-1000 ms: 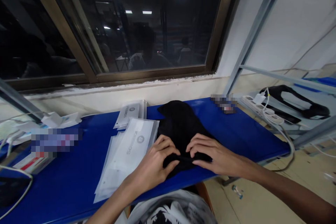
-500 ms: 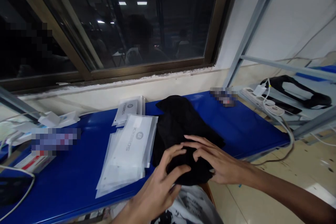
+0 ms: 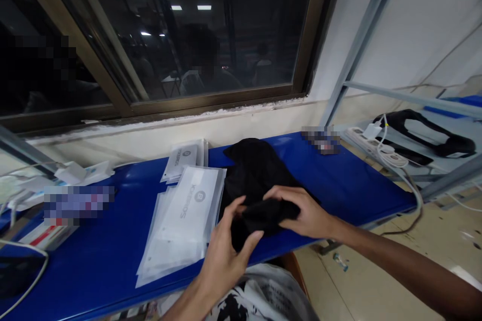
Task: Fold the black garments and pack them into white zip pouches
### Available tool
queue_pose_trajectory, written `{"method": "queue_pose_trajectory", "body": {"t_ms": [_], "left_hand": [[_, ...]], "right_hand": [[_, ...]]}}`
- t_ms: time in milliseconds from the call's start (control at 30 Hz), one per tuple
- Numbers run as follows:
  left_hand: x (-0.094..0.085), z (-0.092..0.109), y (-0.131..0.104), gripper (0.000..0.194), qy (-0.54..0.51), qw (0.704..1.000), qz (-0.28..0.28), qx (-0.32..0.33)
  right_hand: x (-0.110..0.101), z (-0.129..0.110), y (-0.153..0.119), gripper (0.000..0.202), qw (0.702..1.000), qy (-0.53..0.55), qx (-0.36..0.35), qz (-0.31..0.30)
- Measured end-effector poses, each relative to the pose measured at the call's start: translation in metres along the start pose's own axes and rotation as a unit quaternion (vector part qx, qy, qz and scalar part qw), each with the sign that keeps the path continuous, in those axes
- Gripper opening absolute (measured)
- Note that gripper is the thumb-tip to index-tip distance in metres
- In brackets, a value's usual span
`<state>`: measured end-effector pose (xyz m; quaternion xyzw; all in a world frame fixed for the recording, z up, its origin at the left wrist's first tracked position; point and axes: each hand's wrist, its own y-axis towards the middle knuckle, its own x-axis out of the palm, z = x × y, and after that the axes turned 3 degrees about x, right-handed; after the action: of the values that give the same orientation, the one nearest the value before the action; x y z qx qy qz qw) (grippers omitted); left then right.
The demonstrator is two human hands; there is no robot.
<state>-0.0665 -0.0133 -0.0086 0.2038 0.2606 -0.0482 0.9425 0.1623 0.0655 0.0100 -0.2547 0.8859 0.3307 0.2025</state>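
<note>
A black cloth (image 3: 256, 165) lies on the blue table, its near part gathered up between my hands. My right hand (image 3: 301, 210) grips the folded near edge of the cloth, thumb below and fingers on top. At the left side of the fold is my left hand (image 3: 229, 241), thumb and fingers curved apart around the black fabric; whether it pinches any of it is unclear. Just left of the cloth, frosted zip bags (image 3: 188, 205) with printed lettering lie in an overlapping stack. Behind them sits a smaller stack of similar bags (image 3: 183, 158).
The blue table (image 3: 113, 241) runs below a dark window. Power strips with cables (image 3: 85, 173) and a box (image 3: 48, 235) are at the left. On the right stand a metal rack (image 3: 350, 60), another power strip (image 3: 376, 145) and a black handled object (image 3: 425, 133).
The near part of the cloth has been lifted and folded back from the table's front edge. My right hand has moved slightly up and left and closed on it.
</note>
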Motion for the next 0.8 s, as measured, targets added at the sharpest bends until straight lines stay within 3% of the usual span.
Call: {"method": "queue_pose_trajectory", "body": {"t_ms": [133, 267, 500, 667, 800], "left_hand": [[-0.003, -0.009, 0.022, 0.079, -0.039, 0.997, 0.03, -0.061], [0.003, -0.027, 0.034, 0.071, 0.002, 0.995, 0.072, -0.067], [0.012, -0.034, 0.033, 0.038, 0.185, 0.98, 0.08, -0.003], [0.018, -0.034, 0.029, 0.035, 0.265, 0.961, 0.072, 0.043], [0.006, -0.039, 0.035, 0.034, 0.248, 0.968, 0.026, 0.029]], "right_hand": [[0.008, 0.022, 0.044, 0.029, 0.991, 0.025, 0.112, 0.069], [0.028, 0.052, 0.078, 0.033, 0.983, 0.015, 0.159, 0.086], [0.039, 0.063, 0.093, 0.033, 0.947, -0.237, 0.219, -0.003], [0.031, 0.065, 0.103, 0.045, 0.932, -0.244, 0.261, -0.062], [0.021, 0.07, 0.119, 0.041, 0.926, -0.229, 0.275, -0.118]]}}
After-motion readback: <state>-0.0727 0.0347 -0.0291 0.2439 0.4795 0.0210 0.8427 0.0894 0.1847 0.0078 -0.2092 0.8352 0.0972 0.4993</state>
